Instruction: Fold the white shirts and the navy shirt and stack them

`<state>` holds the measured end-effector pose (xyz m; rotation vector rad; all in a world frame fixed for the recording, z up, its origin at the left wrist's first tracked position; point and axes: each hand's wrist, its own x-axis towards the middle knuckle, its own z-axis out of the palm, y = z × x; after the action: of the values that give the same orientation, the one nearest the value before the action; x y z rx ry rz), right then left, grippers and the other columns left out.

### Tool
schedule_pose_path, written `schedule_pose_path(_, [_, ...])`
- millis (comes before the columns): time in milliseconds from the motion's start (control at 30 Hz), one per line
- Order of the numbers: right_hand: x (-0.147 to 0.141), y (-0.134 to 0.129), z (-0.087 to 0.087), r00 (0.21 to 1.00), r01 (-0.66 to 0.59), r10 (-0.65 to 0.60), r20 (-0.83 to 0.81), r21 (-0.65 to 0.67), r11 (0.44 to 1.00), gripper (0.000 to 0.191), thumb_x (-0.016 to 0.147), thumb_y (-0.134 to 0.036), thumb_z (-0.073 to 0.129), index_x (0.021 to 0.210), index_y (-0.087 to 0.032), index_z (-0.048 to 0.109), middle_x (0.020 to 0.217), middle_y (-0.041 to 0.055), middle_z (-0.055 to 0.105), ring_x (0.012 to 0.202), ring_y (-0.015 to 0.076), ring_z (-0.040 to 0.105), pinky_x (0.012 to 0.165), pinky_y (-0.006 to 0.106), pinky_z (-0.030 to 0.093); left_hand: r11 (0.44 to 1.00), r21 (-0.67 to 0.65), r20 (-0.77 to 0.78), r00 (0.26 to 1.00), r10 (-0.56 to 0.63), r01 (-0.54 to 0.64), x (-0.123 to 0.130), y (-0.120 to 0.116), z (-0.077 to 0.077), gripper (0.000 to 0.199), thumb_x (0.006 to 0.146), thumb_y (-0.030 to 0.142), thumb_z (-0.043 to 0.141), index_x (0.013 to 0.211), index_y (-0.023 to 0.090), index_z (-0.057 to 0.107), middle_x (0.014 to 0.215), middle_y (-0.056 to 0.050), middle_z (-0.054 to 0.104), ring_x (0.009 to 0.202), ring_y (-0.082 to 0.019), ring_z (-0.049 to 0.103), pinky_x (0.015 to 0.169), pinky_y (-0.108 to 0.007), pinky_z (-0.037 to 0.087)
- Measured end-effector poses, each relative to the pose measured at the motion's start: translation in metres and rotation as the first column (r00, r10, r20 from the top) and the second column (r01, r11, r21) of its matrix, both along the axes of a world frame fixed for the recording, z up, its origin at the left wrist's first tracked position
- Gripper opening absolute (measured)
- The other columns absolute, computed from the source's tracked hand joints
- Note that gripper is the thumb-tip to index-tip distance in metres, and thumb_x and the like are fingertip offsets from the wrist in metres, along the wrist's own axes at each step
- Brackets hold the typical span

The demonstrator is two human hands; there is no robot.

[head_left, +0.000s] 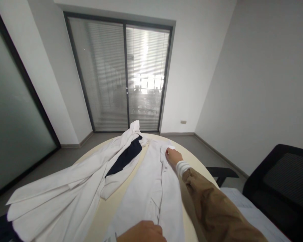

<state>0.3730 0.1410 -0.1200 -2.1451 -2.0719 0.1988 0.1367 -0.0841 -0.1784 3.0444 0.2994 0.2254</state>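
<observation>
A white garment [147, 178] with a buttoned front lies lengthwise on the round pale table [103, 215]. My right hand [173, 156] is at its far right edge, fingers curled closed on the white cloth. At the near end, my left hand [142, 232] rests on the garment by the front opening; its fingers are bent and partly cut off by the frame's bottom edge, so their grip is hidden. To the left, a heap of white clothing [78, 181] with a dark navy piece [126, 156] spreads over the table and hangs past its edge.
A black mesh chair [285, 178] with an armrest [222, 172] stands at the right. White cloth or paper [252, 211] lies beside it. Dark fabric [5, 228] shows at the lower left. Beyond the table are a glass door with blinds [103, 77] and walls.
</observation>
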Motion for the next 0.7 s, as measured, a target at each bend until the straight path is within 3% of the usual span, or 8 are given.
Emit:
schedule_pose_path(167, [-0.01, -0.007, 0.011, 0.995, 0.059, -0.065, -0.07, -0.079, 0.995, 0.038, 0.096, -0.04, 0.044, 0.122, -0.019, 0.062, 0.114, 0.017, 0.07, 0.106, 0.0298, 0.067, 0.088, 0.041, 0.048, 0.999, 0.02, 0.096, 0.994, -0.047, 0.045, -0.01, -0.002, 0.021, 0.034, 0.086, 0.039, 0.075, 0.065, 0.019, 0.058, 0.071, 0.006, 0.067, 0.07, -0.012, 0.054, 0.057, -0.03, 0.036])
schedule_pose_path(267, [-0.011, -0.012, 0.014, 0.988, 0.045, -0.07, -0.135, -0.179, 0.983, 0.05, 0.087, -0.046, 0.06, 0.122, -0.011, 0.062, 0.098, 0.0184, 0.073, 0.09, 0.0306, 0.071, 0.08, 0.041, 0.052, 0.999, 0.012, 0.091, 0.995, -0.033, 0.032, -0.014, -0.004, 0.024, 0.037, 0.088, 0.036, 0.073, 0.061, 0.019, 0.055, 0.069, 0.007, 0.066, 0.067, -0.012, 0.053, 0.057, -0.029, 0.036])
schedule_pose_path(367, [-0.015, -0.018, 0.012, 0.97, 0.004, -0.061, -0.236, -0.235, 0.972, 0.058, 0.078, -0.037, 0.072, 0.126, -0.009, 0.058, 0.082, 0.0134, 0.074, 0.068, 0.0251, 0.07, 0.067, 0.035, 0.054, 0.999, -0.01, 0.072, 0.997, -0.037, 0.038, -0.014, -0.007, 0.022, 0.042, 0.089, 0.036, 0.072, 0.057, 0.019, 0.051, 0.067, 0.006, 0.065, 0.064, -0.012, 0.051, 0.056, -0.03, 0.037])
schedule_pose_path(467, [-0.025, -0.024, 0.006, 0.938, -0.009, -0.056, -0.342, -0.184, 0.983, 0.06, 0.085, -0.037, 0.065, 0.137, -0.011, 0.048, 0.081, 0.0098, 0.074, 0.062, 0.02, 0.068, 0.062, 0.03, 0.052, 0.999, -0.02, 0.052, 0.998, -0.03, 0.031, -0.013, -0.01, 0.023, 0.04, 0.086, 0.034, 0.075, 0.058, 0.019, 0.051, 0.065, 0.006, 0.063, 0.064, -0.012, 0.052, 0.055, -0.03, 0.035])
schedule_pose_path(567, [-0.037, -0.035, -0.003, 0.914, 0.001, -0.031, -0.406, -0.076, 0.997, 0.05, 0.094, -0.045, 0.052, 0.132, -0.013, 0.052, 0.09, 0.0119, 0.074, 0.075, 0.0206, 0.07, 0.072, 0.031, 0.051, 1.0, -0.026, 0.039, 0.999, -0.004, 0.005, -0.014, -0.012, 0.025, 0.038, 0.086, 0.034, 0.075, 0.059, 0.019, 0.053, 0.062, 0.005, 0.061, 0.064, -0.013, 0.053, 0.053, -0.031, 0.031])
schedule_pose_path(700, [-0.047, -0.056, -0.015, 0.898, -0.011, 0.046, -0.438, 0.082, 0.997, 0.037, 0.099, -0.038, 0.042, 0.129, -0.02, 0.055, 0.095, 0.0081, 0.073, 0.092, 0.02, 0.067, 0.085, 0.031, 0.045, 1.0, 0.004, 0.044, 0.999, -0.011, 0.011, -0.017, -0.016, 0.025, 0.041, 0.086, 0.041, 0.075, 0.058, 0.019, 0.053, 0.061, 0.005, 0.059, 0.064, -0.013, 0.051, 0.053, -0.031, 0.03])
